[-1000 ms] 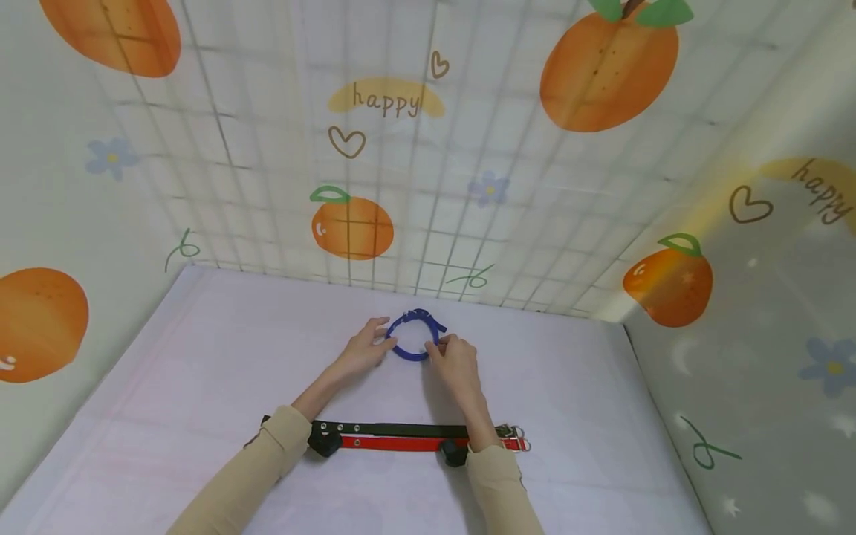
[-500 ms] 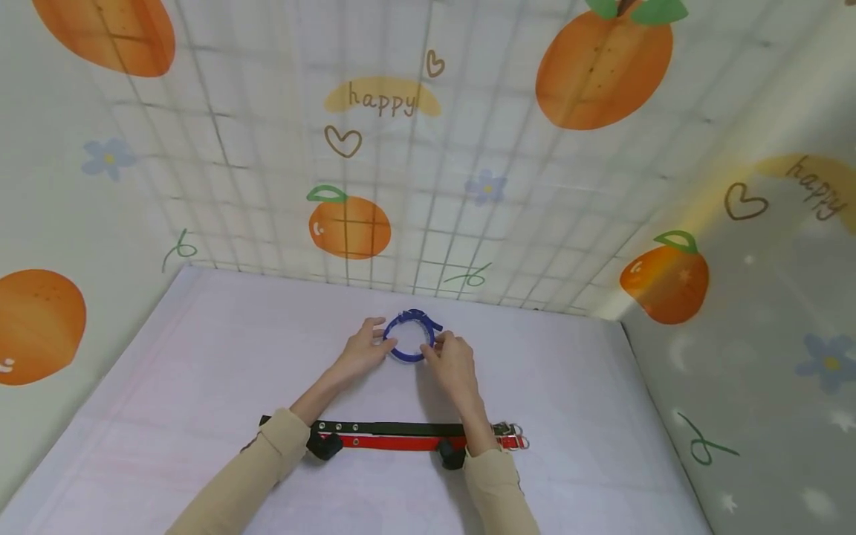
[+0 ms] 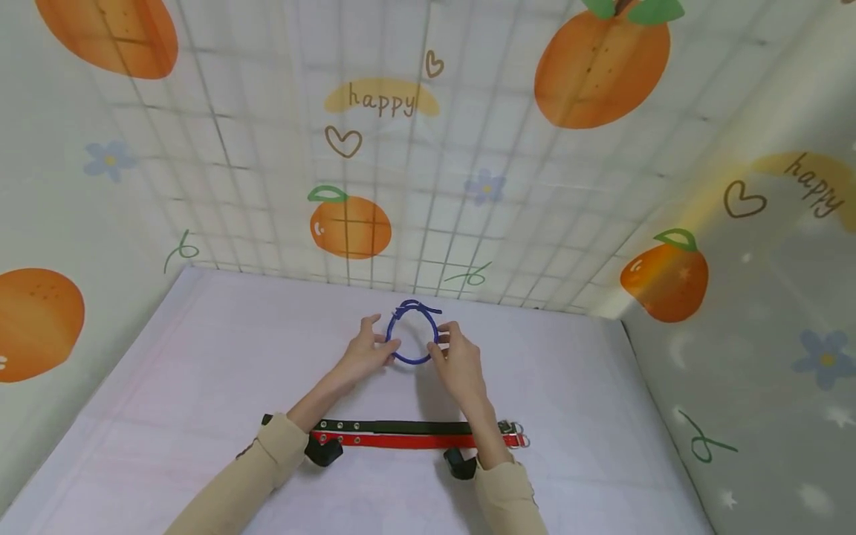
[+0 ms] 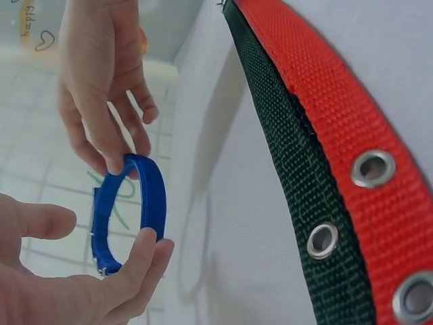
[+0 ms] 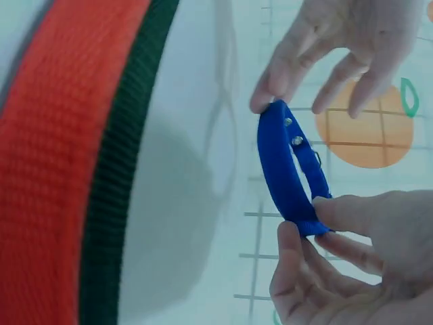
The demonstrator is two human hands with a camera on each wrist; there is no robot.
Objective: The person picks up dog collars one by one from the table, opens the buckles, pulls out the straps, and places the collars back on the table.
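A blue buckled collar [image 3: 412,362], closed into a loop, is held up between both hands near the back of the table, its strap end sticking out at the top right. My left hand [image 3: 364,354] pinches its left side between thumb and finger, with the index finger raised off it. My right hand [image 3: 461,368] grips the opposite side; in the right wrist view the thumb lies inside the blue loop [image 5: 277,162] and fingers outside. Below the forearms, a dark green collar [image 3: 414,428] and a red collar [image 3: 401,441] lie stretched out side by side, partly hidden by the wrists.
A white cloth covers the table [image 3: 568,416]. Behind it rises a pale grid wall [image 3: 414,230] printed with oranges, and side walls stand left and right. Metal eyelets [image 4: 373,168] and buckles [image 3: 515,433] show on the flat collars.
The blue collar has tilted so its band now shows more edge-on, with its top and strap end slightly higher. My right hand has shifted a little to the right.
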